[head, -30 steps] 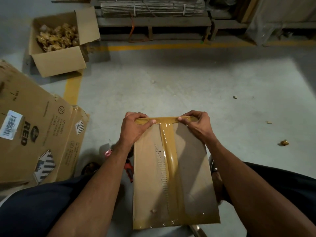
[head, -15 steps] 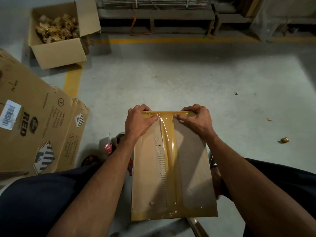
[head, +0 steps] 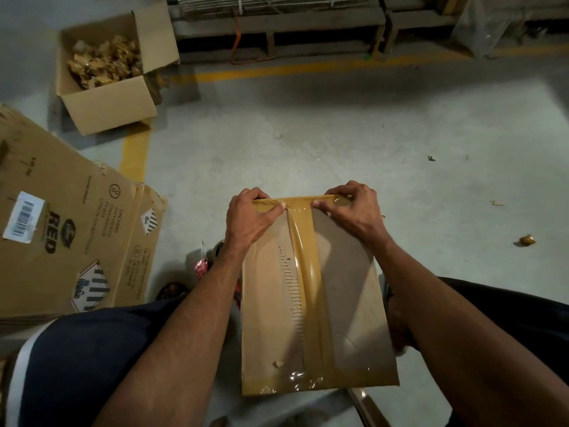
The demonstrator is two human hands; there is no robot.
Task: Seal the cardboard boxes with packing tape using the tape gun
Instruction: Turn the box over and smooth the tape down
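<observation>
A small cardboard box [head: 348, 303] stands between my knees, its top face toward me. Brown packing tape [head: 303, 272] runs down the centre seam, and more tape crosses the far and near edges. My left hand [head: 249, 217] grips the box's far left corner, thumb pressing on the cross strip. At the far right corner my right hand [head: 354, 211] has its fingers curled over the edge and its thumb on the tape. A red tape gun [head: 201, 266] lies on the floor by my left forearm, mostly hidden.
A large printed carton [head: 61, 241] lies flat at left. An open box [head: 107, 97] with crumpled brown scraps stands at back left. Wooden pallets [head: 277, 20] line the back behind a yellow floor line [head: 277, 69]. Small scraps [head: 527, 240] dot the concrete at right.
Both thumbs have slid inward along the far cross strip toward the centre seam. The box stays in place between my knees.
</observation>
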